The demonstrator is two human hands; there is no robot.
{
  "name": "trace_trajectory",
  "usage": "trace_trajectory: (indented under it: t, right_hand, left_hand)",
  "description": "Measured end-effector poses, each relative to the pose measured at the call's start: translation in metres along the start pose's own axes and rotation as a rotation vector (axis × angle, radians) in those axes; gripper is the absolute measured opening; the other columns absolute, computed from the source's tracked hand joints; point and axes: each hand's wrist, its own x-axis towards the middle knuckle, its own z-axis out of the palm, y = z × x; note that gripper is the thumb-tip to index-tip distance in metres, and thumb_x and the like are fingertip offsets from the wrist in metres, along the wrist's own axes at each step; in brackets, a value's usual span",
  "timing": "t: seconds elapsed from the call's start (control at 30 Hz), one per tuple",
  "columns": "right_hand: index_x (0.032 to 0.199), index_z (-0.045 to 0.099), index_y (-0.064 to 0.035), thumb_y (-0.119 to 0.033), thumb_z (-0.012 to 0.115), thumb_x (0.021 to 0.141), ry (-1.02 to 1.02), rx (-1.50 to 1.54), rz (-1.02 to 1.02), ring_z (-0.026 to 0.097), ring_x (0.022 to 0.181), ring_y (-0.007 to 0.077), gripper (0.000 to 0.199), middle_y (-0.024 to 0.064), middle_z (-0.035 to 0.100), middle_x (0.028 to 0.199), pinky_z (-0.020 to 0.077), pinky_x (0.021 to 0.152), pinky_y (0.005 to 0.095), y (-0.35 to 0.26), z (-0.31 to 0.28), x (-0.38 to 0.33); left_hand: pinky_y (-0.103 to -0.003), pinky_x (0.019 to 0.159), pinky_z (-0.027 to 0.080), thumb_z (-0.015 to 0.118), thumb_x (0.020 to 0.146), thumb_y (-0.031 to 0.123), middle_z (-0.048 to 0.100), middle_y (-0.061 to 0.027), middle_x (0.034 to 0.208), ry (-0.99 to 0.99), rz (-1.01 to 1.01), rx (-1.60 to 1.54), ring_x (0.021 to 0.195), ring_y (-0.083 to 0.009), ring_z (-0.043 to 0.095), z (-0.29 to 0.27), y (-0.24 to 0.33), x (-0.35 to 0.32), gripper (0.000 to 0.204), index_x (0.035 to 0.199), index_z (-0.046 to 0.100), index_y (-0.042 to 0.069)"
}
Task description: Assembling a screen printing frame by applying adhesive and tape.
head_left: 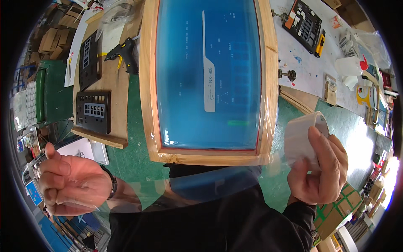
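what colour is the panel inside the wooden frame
The panel is blue with pale markings, clearest in the head view.

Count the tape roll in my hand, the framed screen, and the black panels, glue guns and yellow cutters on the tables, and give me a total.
Tape roll: 1
Framed screen: 1
Black panels: 3
Glue gun: 1
Yellow cutter: 1
Total: 7

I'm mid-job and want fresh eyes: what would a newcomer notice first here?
Probably the bright blue panel in its wooden frame, top centre. Next, the clear strip stretched across the lower middle, from the roll of tape in the right hand toward the left hand. The black-and-yellow glue gun at upper left also stands out.
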Motion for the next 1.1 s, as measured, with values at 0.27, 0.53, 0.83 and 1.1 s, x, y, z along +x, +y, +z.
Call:
trace_trajectory:
  t: [0.27, 0.53, 0.83, 1.1]
  right_hand:
    - [0.111, 0.066, -0.0056, -0.016, 0.063, 0.09, 0.069, -0.01, -0.098, 0.047, 0.055, 0.0173, 0.024, 0.0042, 0.058, 0.065, 0.0456, 0.061, 0.039, -0.006, -0.027, -0.018]
    - [0.115, 0.07, -0.0148, -0.03, 0.068, 0.101, 0.222, -0.036, -0.115, 0.044, 0.062, 0.0157, 0.021, -0.0007, 0.057, 0.067, 0.0392, 0.063, 0.0357, 0.003, -0.036, -0.04]
    - [0.115, 0.075, -0.0238, -0.032, 0.066, 0.104, 0.132, 0.084, -0.013, 0.043, 0.069, 0.0157, 0.016, -0.0034, 0.056, 0.067, 0.0365, 0.065, 0.0358, -0.007, -0.052, -0.04]
    - [0.113, 0.076, -0.028, -0.027, 0.064, 0.105, 0.332, 0.045, -0.016, 0.041, 0.069, 0.0148, 0.015, -0.0058, 0.056, 0.068, 0.0352, 0.065, 0.0351, -0.005, -0.033, -0.04]
  left_hand:
    - [-0.051, 0.118, 0.041, 0.043, 0.118, 0.031, 0.059, 0.0041, 0.106, -0.035, 0.133, 0.037, 0.09, -0.0184, 0.048, -0.009, 0.015, 0.007, 0.027, 0.125, 0.067, 0.022]
    - [-0.048, 0.116, 0.04, 0.046, 0.118, 0.033, 0.066, 0.0088, 0.116, -0.048, 0.189, -0.101, 0.095, -0.0156, 0.052, -0.028, 0.023, 0.008, 0.029, 0.126, 0.071, 0.024]
    - [-0.051, 0.112, 0.043, 0.044, 0.118, 0.038, 0.07, 0.0075, 0.121, -0.055, 0.198, -0.105, 0.1, -0.0159, 0.058, -0.026, 0.016, 0.006, 0.031, 0.127, 0.07, 0.026]
    - [-0.049, 0.108, 0.043, 0.046, 0.117, 0.038, 0.07, 0.0069, 0.119, -0.028, 0.274, -0.082, 0.097, -0.0168, 0.056, -0.019, 0.016, 0.011, 0.028, 0.125, 0.07, 0.025]
